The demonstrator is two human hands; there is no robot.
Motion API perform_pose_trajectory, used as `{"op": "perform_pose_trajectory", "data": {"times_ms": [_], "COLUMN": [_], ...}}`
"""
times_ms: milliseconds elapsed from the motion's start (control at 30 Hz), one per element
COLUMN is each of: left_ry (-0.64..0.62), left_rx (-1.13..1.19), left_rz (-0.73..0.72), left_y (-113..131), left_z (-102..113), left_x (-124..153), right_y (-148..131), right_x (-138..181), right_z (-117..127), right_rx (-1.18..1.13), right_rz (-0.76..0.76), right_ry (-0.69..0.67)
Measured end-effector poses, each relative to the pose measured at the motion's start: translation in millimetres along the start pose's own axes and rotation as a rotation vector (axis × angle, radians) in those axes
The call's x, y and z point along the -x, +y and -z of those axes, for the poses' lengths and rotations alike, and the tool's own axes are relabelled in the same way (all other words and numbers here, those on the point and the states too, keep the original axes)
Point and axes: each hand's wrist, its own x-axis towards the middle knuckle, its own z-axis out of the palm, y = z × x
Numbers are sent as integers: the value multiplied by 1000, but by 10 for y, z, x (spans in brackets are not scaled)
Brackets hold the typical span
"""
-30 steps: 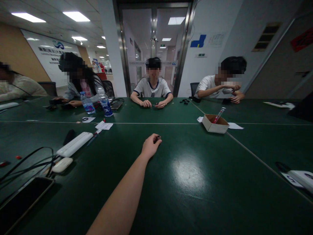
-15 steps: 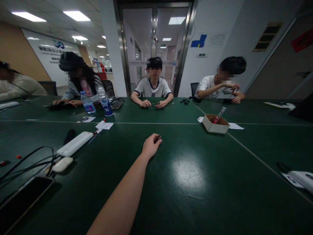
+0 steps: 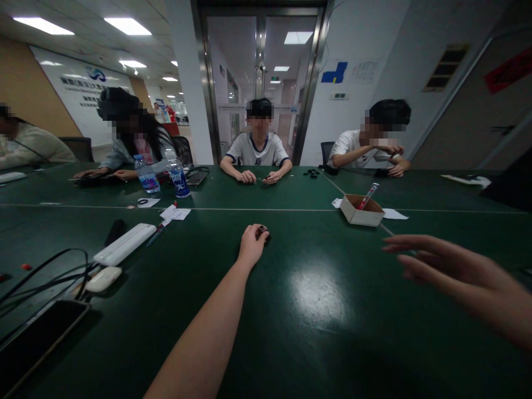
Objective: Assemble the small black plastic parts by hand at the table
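Observation:
My left hand [image 3: 251, 244] rests far out on the green table [image 3: 316, 299], fingers curled round a small dark object [image 3: 261, 231] that I cannot name. My right hand [image 3: 449, 271] hovers above the table at the right, fingers stretched out and apart, holding nothing. It points leftward, short of a small cardboard box [image 3: 359, 211] with a red-tipped pen [image 3: 368, 195] sticking out of it.
Left of my arm lie a white power strip [image 3: 123, 244], a white mouse-like device [image 3: 103, 279], black cables [image 3: 45, 277] and a dark phone [image 3: 37, 341]. Two water bottles [image 3: 178, 176], paper slips and several people's hands occupy the far side.
My right hand has come into view from the right, fingers spread. My left hand has shifted slightly forward with the small object. The camera has tilted a little.

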Motion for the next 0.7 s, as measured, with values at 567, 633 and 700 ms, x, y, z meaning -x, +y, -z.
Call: {"op": "perform_pose_trajectory", "data": {"times_ms": [567,633,700], "left_ry": [19,3,2], "left_rx": [348,267,216], "left_rz": [-59,-76,-82], "left_y": [-213,-197,-194], "left_z": [9,7,13], "left_x": [-215,-207,-201], "right_y": [721,767,780], "right_x": [-1151,-1129,-1115], "right_z": [-2683,-2631,-2594], "right_rx": [-949,-984,-1008], "right_rz": [-327,-331,-351], "right_ry": [-261,-180,-132]}}
